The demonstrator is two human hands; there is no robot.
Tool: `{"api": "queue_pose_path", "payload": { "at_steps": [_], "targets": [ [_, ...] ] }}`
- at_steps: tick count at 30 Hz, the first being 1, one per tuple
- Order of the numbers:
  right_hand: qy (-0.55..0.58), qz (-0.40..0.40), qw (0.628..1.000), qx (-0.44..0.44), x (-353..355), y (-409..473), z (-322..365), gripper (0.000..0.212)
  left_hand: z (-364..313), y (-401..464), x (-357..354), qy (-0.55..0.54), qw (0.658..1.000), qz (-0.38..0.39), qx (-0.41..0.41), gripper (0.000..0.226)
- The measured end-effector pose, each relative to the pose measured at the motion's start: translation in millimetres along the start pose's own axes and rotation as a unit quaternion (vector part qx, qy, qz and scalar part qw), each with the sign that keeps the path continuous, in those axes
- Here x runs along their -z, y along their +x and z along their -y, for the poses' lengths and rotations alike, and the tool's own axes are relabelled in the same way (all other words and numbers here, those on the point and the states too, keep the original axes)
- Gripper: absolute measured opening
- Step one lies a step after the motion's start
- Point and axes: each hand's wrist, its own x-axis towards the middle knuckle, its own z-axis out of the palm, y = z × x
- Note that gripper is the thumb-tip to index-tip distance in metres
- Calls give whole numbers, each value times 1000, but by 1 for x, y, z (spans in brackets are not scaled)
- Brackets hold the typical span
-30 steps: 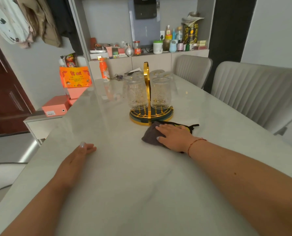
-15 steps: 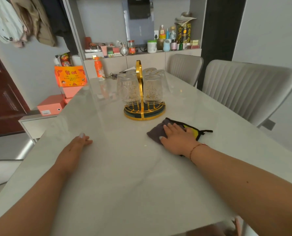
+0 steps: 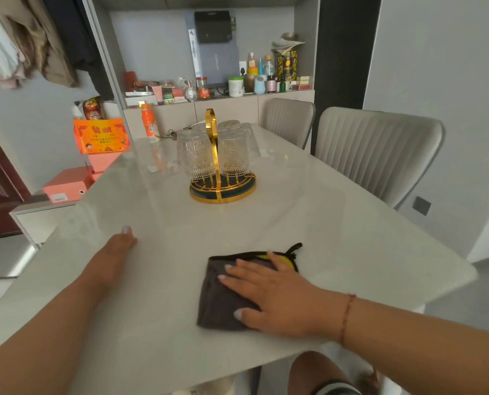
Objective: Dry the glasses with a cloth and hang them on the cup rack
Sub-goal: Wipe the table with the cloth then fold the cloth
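The cloth (image 3: 223, 297) is pressed flat on the surface (image 3: 337, 229) under the right hand (image 3: 277, 297), fingers (image 3: 237, 276) spread, nothing gripped. The left hand (image 3: 115, 252) is laid open and empty; glasses (image 3: 233, 155) are hung on the cup rack (image 3: 222, 189).

Both forearms are bare, with no sleeves in view; the left hand (image 3: 115, 249) wears no ring or band, and its one visible nail carries pale, glossy polish; the right hand (image 3: 280, 295) shows the same pale polish on its nails; a thin red string bracelet (image 3: 346, 317) circles the right wrist; lower down, a bare knee (image 3: 317, 372) shows, with a dark, white-striped hem (image 3: 337, 390) just below it.
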Motion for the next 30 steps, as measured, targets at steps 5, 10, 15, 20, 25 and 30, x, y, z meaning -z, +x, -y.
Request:
{"api": "queue_pose_path", "payload": {
  "at_steps": [5,10,15,20,25,30],
  "targets": [
    [-3,8,992,-127,3,-18,-61,61,4,2,-3,32,999,-19,-19,70],
    [3,1,970,-245,10,-14,-119,60,3,-1,-5,26,999,-32,-28,73],
    [13,-1,950,-311,18,27,-159,61,4,-2,-4,27,999,-36,-22,76],
    [32,-10,940,-341,28,83,-165,62,-5,-4,-5,-21,999,-32,7,62],
    [32,-12,943,-331,27,140,-118,67,-13,-4,4,-90,995,15,29,66],
    [11,-6,970,-244,20,197,-32,69,-10,8,31,-259,963,16,72,72]
  ]
}}
